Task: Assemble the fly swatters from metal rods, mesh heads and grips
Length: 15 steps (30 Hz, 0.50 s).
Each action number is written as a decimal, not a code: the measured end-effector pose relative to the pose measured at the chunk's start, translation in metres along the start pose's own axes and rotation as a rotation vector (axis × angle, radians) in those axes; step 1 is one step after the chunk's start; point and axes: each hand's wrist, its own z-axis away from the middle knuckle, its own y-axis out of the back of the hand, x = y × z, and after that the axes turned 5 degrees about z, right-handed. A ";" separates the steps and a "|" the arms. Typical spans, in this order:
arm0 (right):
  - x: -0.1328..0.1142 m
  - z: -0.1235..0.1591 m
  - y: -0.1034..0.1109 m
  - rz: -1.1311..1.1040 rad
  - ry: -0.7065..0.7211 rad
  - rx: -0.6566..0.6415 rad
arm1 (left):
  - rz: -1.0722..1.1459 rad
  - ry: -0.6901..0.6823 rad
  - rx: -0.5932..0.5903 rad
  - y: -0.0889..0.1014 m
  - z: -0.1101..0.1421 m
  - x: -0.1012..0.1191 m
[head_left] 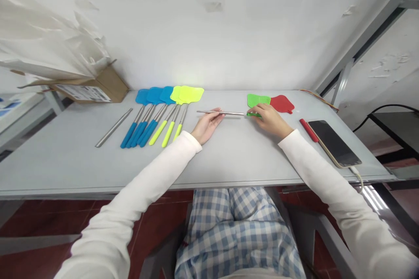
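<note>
My left hand point(207, 125) is shut on a thin steel rod point(220, 113), which points to the right just above the white table. My right hand point(270, 120) grips the lower edge of a green plastic fly swatter head point(258, 100). A red swatter head point(281, 103) lies against it on the far side. Left of my hands lie several blue-handled fly swatters point(140, 117) and several yellow-handled ones point(166, 124), side by side. A bare steel tube point(114, 127) lies further left.
A red handle point(308, 130) and a smartphone point(334, 144) with a cable lie at the right of the white table point(196, 178). A cardboard box point(94, 87) with white plastic sits at the back left. A wall runs behind the table, and my checked lap lies below its front edge.
</note>
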 end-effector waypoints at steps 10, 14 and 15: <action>-0.016 -0.001 -0.005 -0.036 -0.002 0.104 | -0.034 -0.005 -0.033 0.002 -0.001 0.001; -0.019 -0.001 -0.003 -0.009 -0.027 0.096 | -0.093 -0.067 -0.137 0.003 0.001 -0.001; -0.021 -0.001 -0.002 -0.011 -0.034 0.090 | -0.114 -0.073 -0.166 0.003 0.002 -0.001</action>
